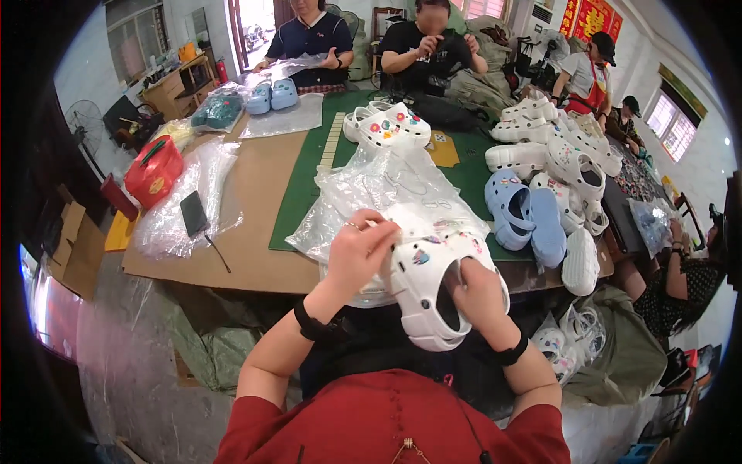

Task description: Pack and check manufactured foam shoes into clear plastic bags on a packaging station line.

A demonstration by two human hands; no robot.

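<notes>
White clog (pixel 408 288): held up at the near edge of the tabletop (pixel 259 166), its opening toward the wearer, coloured charms on its upper.
Right hand (pixel 481 298): reaches into the clog's opening and grips it from within; the fingertips are hidden. A dark band (pixel 513 353) circles the wrist.
Left hand (pixel 355 254): thumb and fingertips pinched together at the clog's upper; I cannot tell what, if anything, is between them.
Bagged clogs (pixel 580 332): low on the right, below the tabletop, in clear plastic, against an olive sack (pixel 630 352).
Clear bag (pixel 348 193): crumpled on the tabletop just beyond the hands, partly over a green mat (pixel 290 205).
Blue clogs (pixel 516 213): a pair at the right, beside a heap of white clogs (pixel 576 151).
Phone (pixel 193 214): dark, with a strap, lying at the left on clear plastic; near it stands a red bag (pixel 153 176).
Charmed pair (pixel 390 127): white clogs beyond the clear bag, beside a yellow card (pixel 442 148).
Light-blue pair (pixel 273 97): at the far left side of the tabletop, near a co-worker (pixel 315 37) handling clear plastic.
Another co-worker (pixel 417 50): in black, across the tabletop, raising a dark item in both hands.
</notes>
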